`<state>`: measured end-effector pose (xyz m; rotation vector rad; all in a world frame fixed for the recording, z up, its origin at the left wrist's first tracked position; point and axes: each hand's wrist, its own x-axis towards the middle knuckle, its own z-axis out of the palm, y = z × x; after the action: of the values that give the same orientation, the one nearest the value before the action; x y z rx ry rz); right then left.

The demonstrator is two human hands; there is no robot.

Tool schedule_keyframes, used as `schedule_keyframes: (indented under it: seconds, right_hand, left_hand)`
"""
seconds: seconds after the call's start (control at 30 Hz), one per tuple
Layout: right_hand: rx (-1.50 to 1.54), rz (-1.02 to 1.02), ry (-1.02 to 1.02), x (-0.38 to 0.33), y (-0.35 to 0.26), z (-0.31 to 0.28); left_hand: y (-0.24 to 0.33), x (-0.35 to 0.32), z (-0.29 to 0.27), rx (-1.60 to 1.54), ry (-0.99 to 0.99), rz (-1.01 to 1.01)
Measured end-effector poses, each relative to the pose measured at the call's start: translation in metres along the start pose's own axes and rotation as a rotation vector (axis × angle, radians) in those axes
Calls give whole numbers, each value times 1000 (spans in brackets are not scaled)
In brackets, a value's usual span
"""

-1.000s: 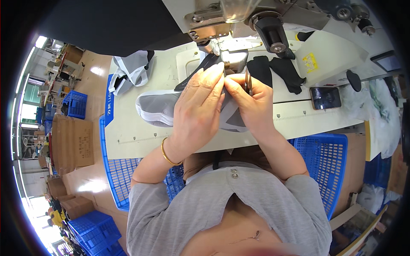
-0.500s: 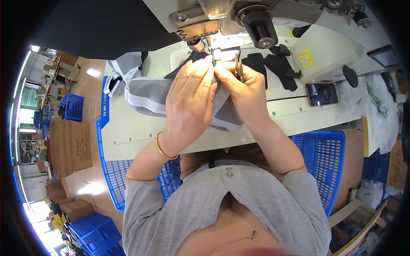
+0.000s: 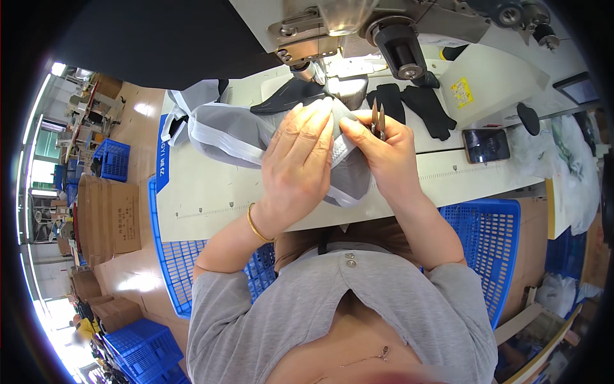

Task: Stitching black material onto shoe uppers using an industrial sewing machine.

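Note:
A piece of sheer grey mesh fabric [image 3: 234, 120] with white bands and a black panel [image 3: 291, 95] lies bunched under both my hands at the sewing machine's front. My left hand [image 3: 299, 157] has its fingers stretched forward and pressed together on the fabric; its thumb side is partly hidden. In my right hand [image 3: 387, 150], a pair of thread snips [image 3: 378, 121] sticks up between the fingers, blades forward. My right thumb and forefinger also meet the fabric edge beside my left fingertips. The sewing head [image 3: 310, 69] stands just ahead of the black panel.
Black cut pieces [image 3: 427, 112] lie right of the needle area, near a dark phone [image 3: 486, 146]. More white and grey fabric [image 3: 185, 109] sits at the left. Blue plastic baskets [image 3: 483, 246] stand beneath the table's front edge [image 3: 217, 221]. A clear plastic bag [image 3: 569, 166] hangs at the right.
Both hands and the fabric have come back from the sewing head, toward me. More of the black panel now shows ahead of my fingers. The snips are still in my right hand.

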<state>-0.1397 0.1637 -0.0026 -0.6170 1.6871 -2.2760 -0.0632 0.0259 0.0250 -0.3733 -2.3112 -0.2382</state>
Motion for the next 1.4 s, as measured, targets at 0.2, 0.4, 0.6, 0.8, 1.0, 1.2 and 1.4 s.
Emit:
schedule_keyframes:
  seconds: [0.2, 0.4, 0.6, 0.8, 1.0, 1.2, 1.4]
  right_hand:
    - [47, -6, 19, 4, -3, 3]
    - [74, 24, 34, 11, -7, 4]
    - [56, -8, 49, 14, -4, 5]
    - [12, 21, 33, 8, -8, 3]
    - [-109, -17, -21, 7, -16, -2]
    - [-53, 91, -79, 10, -18, -1]
    - [-110, -187, -404, 6, -7, -9]
  left_hand:
    - [-2, 7, -2, -24, 29, -7]
    - [-13, 10, 6, -10, 66, 22]
    - [-15, 13, 7, -2, 76, 44]
    - [-19, -28, 9, 45, 170, 125]
    - [-122, -114, 35, 422, 112, 427]
    - [-92, -37, 15, 481, 231, 356]
    - [-90, -67, -51, -227, -11, -11]
